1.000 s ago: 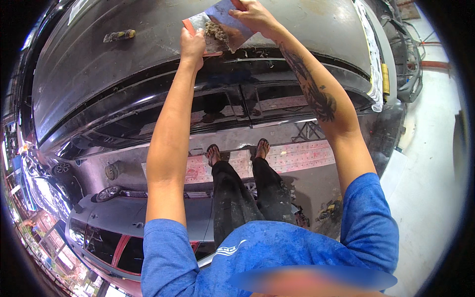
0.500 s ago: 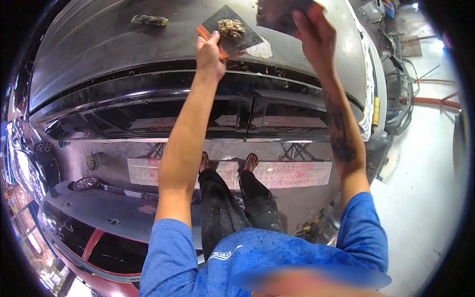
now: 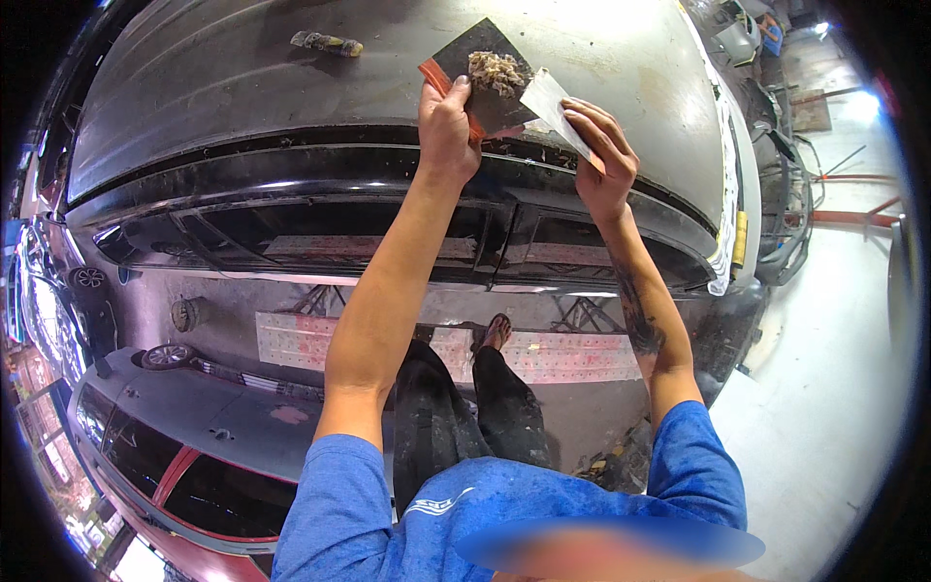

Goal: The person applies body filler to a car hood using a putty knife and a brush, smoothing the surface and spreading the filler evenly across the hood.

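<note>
My left hand [image 3: 448, 131] grips a dark square filler spreader [image 3: 467, 44] by its orange edge, thumb on top, and the blade is held flat over the car roof. A crumbly tan heap [image 3: 497, 73] rests on this blade; its material is hard to make out. Fingers of my right hand [image 3: 606, 160] lie across a second filler spreader [image 3: 548, 102], which shows a pale blade and a bit of orange by the palm. The pale blade's far corner meets or overlaps the dark blade's right corner, just beside the heap; I cannot tell whether they touch.
A bottle-like object [image 3: 328, 44] lies on the grey car roof [image 3: 223, 87] at the upper left. I stand on a perforated plank [image 3: 572, 357] alongside the car. Behind me at the left is another grey car [image 3: 233, 427]. Frame parts [image 3: 786, 213] stand at the right.
My right hand has come down and inward, bringing its spreader to the left one and turning its pale face into view. The left spreader with the heap has shifted slightly right.
</note>
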A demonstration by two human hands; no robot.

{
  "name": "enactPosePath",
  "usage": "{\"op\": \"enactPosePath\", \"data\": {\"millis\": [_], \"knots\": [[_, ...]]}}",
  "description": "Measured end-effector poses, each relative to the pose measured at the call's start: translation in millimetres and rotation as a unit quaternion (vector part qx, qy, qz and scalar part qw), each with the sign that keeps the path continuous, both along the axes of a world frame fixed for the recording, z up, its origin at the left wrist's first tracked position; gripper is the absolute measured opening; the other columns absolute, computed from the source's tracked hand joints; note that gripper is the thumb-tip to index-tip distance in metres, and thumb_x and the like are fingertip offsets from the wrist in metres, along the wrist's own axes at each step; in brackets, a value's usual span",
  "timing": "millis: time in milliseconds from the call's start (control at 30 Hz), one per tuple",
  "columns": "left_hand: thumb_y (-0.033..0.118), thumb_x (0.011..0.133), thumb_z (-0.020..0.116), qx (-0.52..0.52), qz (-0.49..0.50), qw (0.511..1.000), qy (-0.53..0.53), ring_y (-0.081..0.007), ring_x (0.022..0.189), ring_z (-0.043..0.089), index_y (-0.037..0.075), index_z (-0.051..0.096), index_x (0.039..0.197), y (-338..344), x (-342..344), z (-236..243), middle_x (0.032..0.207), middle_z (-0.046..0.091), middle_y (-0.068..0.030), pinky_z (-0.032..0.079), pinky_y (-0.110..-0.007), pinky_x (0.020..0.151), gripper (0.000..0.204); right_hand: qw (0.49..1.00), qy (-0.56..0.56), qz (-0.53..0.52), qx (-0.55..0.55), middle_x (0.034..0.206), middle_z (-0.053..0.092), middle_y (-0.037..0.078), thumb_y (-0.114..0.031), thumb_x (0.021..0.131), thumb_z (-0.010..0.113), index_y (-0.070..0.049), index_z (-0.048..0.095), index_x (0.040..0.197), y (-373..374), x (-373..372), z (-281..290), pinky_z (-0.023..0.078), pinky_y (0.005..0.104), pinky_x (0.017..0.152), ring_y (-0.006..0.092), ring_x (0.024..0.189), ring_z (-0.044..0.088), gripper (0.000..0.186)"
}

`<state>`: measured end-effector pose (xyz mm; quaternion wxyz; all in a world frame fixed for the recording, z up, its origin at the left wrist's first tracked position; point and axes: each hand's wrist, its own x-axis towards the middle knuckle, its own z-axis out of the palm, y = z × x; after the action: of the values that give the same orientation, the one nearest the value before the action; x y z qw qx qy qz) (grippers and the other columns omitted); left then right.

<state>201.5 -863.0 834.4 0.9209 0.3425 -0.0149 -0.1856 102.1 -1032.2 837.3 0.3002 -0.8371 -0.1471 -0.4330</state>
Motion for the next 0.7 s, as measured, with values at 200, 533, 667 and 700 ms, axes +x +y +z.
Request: {"op": "enactPosePath", "data": {"millis": [200,533,667,700], "knots": [[0.010,0.102,0.042,0.005,-0.001,1.000,0.004,-0.0250,0.094,0.070,0.006,0.041,0.112,12.0,0.0,6.7,0.108,0.062,-0.0134,0.066,-0.042,0.069,0.011,0.999,0.031,-0.022,-0.025,0.111,0.070,0.014,-0.011,0.093,0.058,-0.002,0.070,0.109,-20.0,13.7,-9.6,0.052,0.0385,0.092,0.0312,0.106,0.067,0.023],[0.013,0.101,0.039,0.036,-0.015,0.999,0.022,-0.0263,0.094,0.071,0.004,0.042,0.115,31.9,10.6,6.5,0.110,0.064,-0.0156,0.067,-0.045,0.064,0.016,0.821,0.116,-0.042,0.558,0.089,0.068,0.006,-0.016,0.098,0.062,-0.001,0.063,0.104,-60.3,58.5,1.6,0.052,0.0250,0.061,0.0127,0.075,0.065,0.017],[0.016,0.101,0.039,-0.002,-0.041,0.997,0.066,-0.0258,0.093,0.071,0.003,0.045,0.120,11.8,-5.7,3.5,0.110,0.065,-0.0153,0.066,-0.045,0.063,0.023,0.506,0.138,0.274,0.806,0.085,0.056,0.005,-0.016,0.104,0.048,0.010,0.042,0.130,-54.2,81.2,1.4,0.042,0.0192,0.053,0.0076,0.070,0.054,0.037],[0.016,0.101,0.040,-0.017,-0.053,0.995,0.080,-0.0259,0.093,0.071,0.003,0.045,0.120,5.5,-10.5,4.5,0.110,0.065,-0.0152,0.065,-0.046,0.063,0.023,0.487,0.163,0.338,0.789,0.082,0.055,0.004,-0.014,0.104,0.048,0.009,0.048,0.123,-48.3,81.9,-1.6,0.042,0.0197,0.052,0.0083,0.067,0.053,0.029]]}}
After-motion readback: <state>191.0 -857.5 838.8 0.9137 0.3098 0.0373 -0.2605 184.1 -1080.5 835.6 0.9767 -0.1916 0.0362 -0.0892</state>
